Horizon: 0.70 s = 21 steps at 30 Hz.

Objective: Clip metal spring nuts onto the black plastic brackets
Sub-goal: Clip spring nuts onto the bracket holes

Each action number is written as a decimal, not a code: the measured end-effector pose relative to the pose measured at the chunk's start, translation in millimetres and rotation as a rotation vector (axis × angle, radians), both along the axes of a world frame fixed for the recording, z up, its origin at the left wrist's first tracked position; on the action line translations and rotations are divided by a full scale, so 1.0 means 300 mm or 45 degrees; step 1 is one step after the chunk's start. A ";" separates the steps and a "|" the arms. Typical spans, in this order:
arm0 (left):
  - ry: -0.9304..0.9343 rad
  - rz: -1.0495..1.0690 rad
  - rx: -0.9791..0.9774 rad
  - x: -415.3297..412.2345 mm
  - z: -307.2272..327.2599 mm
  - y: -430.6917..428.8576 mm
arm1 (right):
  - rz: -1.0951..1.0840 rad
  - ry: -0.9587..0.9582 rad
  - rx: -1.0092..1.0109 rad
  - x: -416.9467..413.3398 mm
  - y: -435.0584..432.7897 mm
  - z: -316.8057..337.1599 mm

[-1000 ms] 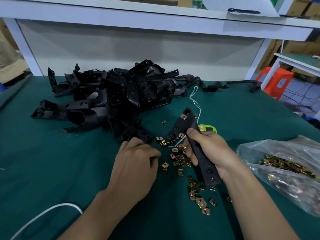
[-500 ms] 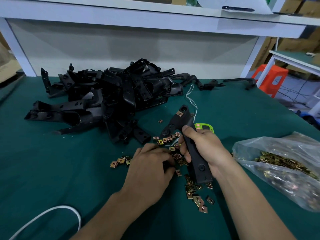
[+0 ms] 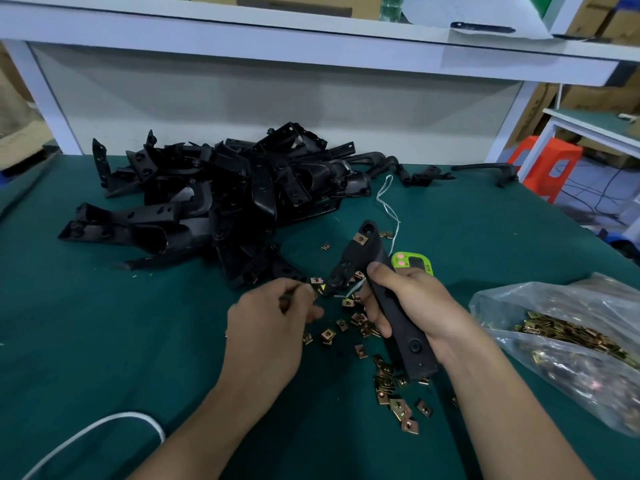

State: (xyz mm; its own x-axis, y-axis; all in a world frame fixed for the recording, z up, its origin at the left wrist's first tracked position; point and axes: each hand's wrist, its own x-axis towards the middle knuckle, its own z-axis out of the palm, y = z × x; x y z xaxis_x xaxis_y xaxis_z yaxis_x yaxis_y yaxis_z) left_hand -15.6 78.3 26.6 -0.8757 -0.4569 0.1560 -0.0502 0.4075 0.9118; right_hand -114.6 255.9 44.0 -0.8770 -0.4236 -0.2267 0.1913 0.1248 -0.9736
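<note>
Fingers [image 3: 378, 321] grip black bracket [image 3: 410, 342] bearing one brass nut [image 3: 361, 239]

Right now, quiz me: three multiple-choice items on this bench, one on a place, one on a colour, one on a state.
1. The bag of nuts lies: A on the right; B on the left; C on the floor.
2. The table cover is: A red; B green; C white.
3. The near bracket is: A in the bag; B gripped by the right hand; C snapped in two.
A, it sits right of that hand; B, dark green cloth; B, fingers curl round it.
</note>
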 end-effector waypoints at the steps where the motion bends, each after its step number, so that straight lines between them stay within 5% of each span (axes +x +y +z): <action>1: 0.025 0.021 0.092 -0.006 0.006 -0.011 | 0.039 -0.005 0.004 0.002 -0.001 0.000; 8: 0.061 -0.126 0.834 -0.010 0.045 -0.058 | 0.303 -0.012 0.084 0.010 0.016 0.001; 21: -0.075 -0.449 0.873 -0.010 0.030 -0.084 | 0.398 0.020 0.067 0.003 0.016 -0.009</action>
